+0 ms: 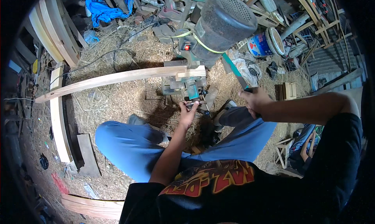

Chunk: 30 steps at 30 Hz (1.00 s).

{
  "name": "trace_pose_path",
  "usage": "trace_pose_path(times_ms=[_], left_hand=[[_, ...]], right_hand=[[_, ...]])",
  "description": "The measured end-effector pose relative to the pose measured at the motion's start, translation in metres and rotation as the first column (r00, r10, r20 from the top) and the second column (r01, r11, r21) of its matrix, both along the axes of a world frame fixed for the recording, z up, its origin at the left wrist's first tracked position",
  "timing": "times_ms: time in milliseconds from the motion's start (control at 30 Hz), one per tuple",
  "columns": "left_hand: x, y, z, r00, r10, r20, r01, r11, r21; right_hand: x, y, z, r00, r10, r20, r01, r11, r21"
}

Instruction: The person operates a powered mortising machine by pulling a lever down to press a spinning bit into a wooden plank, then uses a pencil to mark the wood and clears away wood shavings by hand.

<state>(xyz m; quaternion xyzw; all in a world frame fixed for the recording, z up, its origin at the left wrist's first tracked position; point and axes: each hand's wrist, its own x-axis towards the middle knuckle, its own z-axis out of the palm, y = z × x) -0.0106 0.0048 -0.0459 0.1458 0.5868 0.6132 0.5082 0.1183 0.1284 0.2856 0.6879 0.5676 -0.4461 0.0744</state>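
In front of me stands a floor machine with a big dark motor housing [224,27] and a lit red switch [186,47]. My right hand [256,101] is closed round the lower end of its long green lever [233,70]. Lower down, my left hand [188,114] grips a dark handwheel [192,104] at the front of the green vise [191,89]. A long curved wooden piece [117,77] lies across the machine bed under the head, its right end beside the vise. The cutting tool is hidden from view.
The curved piece's left end rests on a pale beam [58,122]. More curved boards [52,29] lean at the far left. Shavings cover the floor, crossed by a dark cable [113,50]. A paint bucket [265,43] lies at the back right. Another person's arm [306,146] shows at right.
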Motion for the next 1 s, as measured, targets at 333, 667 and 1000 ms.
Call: trace_pose_path(times_ms=[333,667,1000], left_hand=[[0.003,-0.003,-0.030,1.000,-0.012,-0.010,0.012,1.000,0.026],[0.000,0.003,-0.021,0.998,-0.059,-0.029,0.058,0.998,-0.029],[-0.014,0.005,-0.012,0.908,-0.102,-0.406,0.082,0.994,-0.066]], right_hand=[[0.001,-0.026,-0.027,0.989,-0.079,-0.125,0.080,0.997,0.001],[0.019,-0.040,-0.102,0.983,0.011,-0.181,0.017,0.989,0.150],[0.026,-0.036,-0.103,0.877,-0.178,-0.446,0.161,0.984,-0.075]])
